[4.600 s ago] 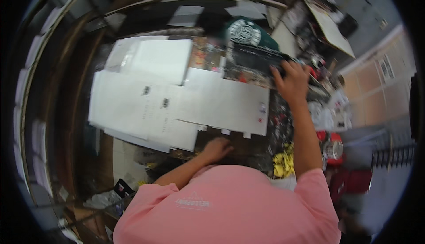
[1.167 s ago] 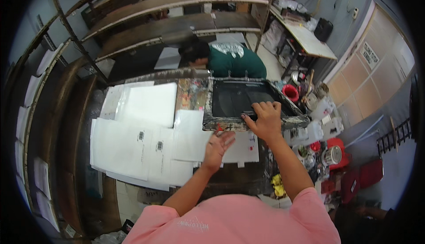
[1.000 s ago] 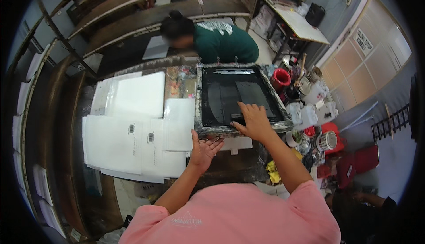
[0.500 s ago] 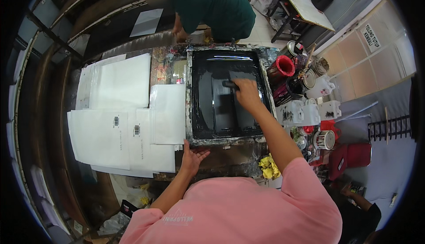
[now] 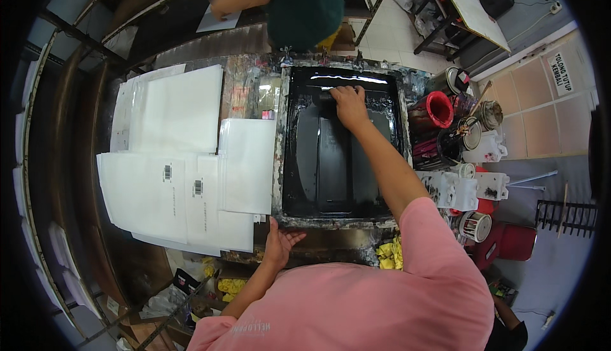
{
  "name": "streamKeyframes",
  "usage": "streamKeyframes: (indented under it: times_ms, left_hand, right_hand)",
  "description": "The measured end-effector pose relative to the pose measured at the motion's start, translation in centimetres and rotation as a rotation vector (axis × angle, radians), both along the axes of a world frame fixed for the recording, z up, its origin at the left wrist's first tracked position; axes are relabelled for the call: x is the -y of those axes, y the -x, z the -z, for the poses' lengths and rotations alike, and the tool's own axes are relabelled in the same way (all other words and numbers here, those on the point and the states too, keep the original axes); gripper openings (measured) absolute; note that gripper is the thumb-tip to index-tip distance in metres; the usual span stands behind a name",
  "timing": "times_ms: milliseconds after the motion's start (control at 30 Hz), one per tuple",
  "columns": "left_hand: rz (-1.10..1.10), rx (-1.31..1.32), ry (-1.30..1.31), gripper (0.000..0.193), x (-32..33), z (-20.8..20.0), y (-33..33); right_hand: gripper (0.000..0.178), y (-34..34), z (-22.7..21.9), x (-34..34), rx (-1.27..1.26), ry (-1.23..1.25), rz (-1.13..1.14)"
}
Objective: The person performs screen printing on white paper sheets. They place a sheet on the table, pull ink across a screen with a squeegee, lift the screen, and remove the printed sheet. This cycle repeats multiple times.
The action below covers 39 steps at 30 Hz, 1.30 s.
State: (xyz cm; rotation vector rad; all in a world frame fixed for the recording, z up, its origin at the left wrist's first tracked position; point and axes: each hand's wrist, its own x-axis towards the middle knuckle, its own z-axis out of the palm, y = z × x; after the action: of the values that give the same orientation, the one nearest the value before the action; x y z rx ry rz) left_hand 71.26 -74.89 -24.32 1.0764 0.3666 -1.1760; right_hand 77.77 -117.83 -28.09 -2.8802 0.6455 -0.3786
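Observation:
A screen-printing frame, its rim crusted with ink, lies on the table in front of me. Wet black ink covers its mesh. My right hand is closed around a dark squeegee near the frame's far end; my fingers hide most of the tool. Below the frame's near left corner, my left hand is open, fingers spread and thumb up close to the rim. Stacks of white sheets lie left of the frame, the nearer ones bearing printed marks.
Ink cans, one a red-rimmed pot, and white jugs crowd the right side. A yellow crumpled cloth is at the table's near edge. Across the table stands a person in a green shirt, one hand at a white sheet.
My right hand has pushed the squeegee toward the frame's far end. My left hand stays by the near corner. The other person has shifted left, a hand now at the white sheet.

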Motion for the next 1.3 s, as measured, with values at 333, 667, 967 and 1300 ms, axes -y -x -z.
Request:
streamKeyframes:
  times_ms: [333, 667, 967, 1300]
  left_hand:
    - [0.009, -0.037, 0.005, 0.090, -0.1, -0.6, -0.6]
    - [0.055, -0.023, 0.102, 0.092, -0.8, 0.7, -0.5]
    - [0.096, -0.062, 0.158, 0.105, -0.8, 2.0, -0.8]
    - [-0.076, -0.257, 0.082, 0.147, -1.3, 3.5, -0.6]
  right_hand:
    - [0.049, 3.8, -4.5, 2.9, 0.063, -0.582, 0.218]
    - [0.043, 18.4, -12.5, -15.2, 0.147, -0.550, 0.034]
    - [0.034, 19.2, -6.9, -22.9, -0.085, -0.168, 0.015]
    - [0.036, 21.5, -4.1, -25.1, -0.116, -0.108, -0.002]
